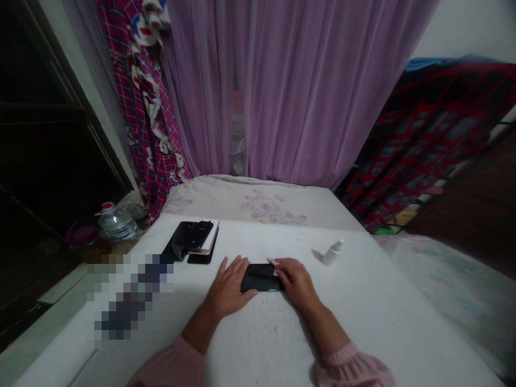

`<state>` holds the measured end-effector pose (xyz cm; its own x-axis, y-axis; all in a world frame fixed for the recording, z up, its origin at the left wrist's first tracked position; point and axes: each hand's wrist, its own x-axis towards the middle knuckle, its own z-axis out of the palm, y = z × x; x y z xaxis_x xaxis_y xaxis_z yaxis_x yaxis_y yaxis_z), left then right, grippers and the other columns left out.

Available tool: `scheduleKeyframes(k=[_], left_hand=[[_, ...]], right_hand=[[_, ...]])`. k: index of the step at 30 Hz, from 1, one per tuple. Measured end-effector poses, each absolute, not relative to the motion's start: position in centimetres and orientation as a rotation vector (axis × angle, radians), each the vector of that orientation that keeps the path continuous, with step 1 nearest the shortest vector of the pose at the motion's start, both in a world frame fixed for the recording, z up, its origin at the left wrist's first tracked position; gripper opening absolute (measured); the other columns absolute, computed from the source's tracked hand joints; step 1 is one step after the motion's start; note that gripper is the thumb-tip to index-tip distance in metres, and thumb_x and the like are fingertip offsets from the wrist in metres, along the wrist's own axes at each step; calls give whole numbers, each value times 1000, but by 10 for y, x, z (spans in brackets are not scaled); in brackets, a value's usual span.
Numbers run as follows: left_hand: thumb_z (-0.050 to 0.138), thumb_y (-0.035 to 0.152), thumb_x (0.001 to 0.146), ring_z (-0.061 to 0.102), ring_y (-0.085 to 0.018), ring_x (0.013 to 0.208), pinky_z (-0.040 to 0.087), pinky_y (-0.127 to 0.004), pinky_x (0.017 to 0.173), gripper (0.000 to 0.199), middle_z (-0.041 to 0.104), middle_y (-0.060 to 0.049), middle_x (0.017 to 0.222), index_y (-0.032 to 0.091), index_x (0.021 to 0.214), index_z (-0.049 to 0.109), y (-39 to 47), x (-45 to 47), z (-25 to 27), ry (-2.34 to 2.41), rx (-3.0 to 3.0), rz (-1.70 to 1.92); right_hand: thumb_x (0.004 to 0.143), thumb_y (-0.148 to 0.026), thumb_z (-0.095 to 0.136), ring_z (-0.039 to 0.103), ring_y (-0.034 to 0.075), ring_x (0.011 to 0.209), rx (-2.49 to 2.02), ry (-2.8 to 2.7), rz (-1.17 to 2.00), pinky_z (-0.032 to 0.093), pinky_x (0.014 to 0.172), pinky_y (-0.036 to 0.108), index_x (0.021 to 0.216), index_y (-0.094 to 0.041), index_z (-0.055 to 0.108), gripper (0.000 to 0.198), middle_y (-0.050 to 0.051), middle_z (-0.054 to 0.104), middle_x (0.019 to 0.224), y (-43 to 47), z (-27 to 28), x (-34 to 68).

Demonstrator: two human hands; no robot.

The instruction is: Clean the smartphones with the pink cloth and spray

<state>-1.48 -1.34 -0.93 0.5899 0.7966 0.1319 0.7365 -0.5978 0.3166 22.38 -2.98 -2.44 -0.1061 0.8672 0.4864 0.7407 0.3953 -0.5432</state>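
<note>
A person's left hand (229, 290) lies palm down on a white tabletop (258, 349), thumb and fingers spread wide about the left end of a flat black device (262, 280), probably a phone, and covering part of that end. The right hand (298, 282) pinches a small pink cloth (276, 263) against the device's right end; most of the cloth is hidden under the fingers, and that end of the device is covered too. The device lies lengthwise from side to side between the hands. Both forearms run down to pink sleeves (171, 365), cut off by the bottom edge. Well right of the right hand stands a small white bottle (332, 253), too blurred for any label to be read. Beyond the left hand, to the left, dark and pale devices (201, 236) overlap in a pile, the upper ones hiding parts of those beneath. Nearer, a pixelated patch (133, 298) masks whatever lies there. Purple curtains (298, 91) hang behind the table, a large clear bottle (119, 223) with a red cap sits left of it, and the far left is too dark to make out.
</note>
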Motion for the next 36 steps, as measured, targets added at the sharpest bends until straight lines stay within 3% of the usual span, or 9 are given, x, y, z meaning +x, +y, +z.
scheduleKeyframes(k=[10,20,31,36], left_hand=[[56,46,86,30,-26,141,13,-52,118,67,41,-11,149,17,142,36,-16,-13,0,1292,2565,298],[56,48,85,31,-26,141,12,-52,118,67,42,-12,149,17,142,37,-15,-13,-2,1286,2568,338],[55,48,85,30,-26,141,11,-51,119,68,41,-13,149,16,142,37,-16,-13,1,1287,2541,329],[55,47,86,30,-26,141,10,-51,119,67,42,-13,148,17,142,37,-16,-13,-3,1283,2549,348]], right_hand=[[86,-19,57,67,22,94,-1423,-1886,224,51,86,39,107,-26,70,26,5,74,102,-21,-25,202],[89,-24,53,68,22,93,-1386,-1894,239,53,84,38,105,-25,71,24,5,75,100,-30,-22,222],[89,-22,53,66,22,103,-1300,-1983,173,54,90,39,106,-26,70,25,7,71,112,-36,-21,227],[88,-20,53,68,21,98,-1289,-1983,132,55,86,39,103,-25,71,24,8,73,107,-35,-20,223]])
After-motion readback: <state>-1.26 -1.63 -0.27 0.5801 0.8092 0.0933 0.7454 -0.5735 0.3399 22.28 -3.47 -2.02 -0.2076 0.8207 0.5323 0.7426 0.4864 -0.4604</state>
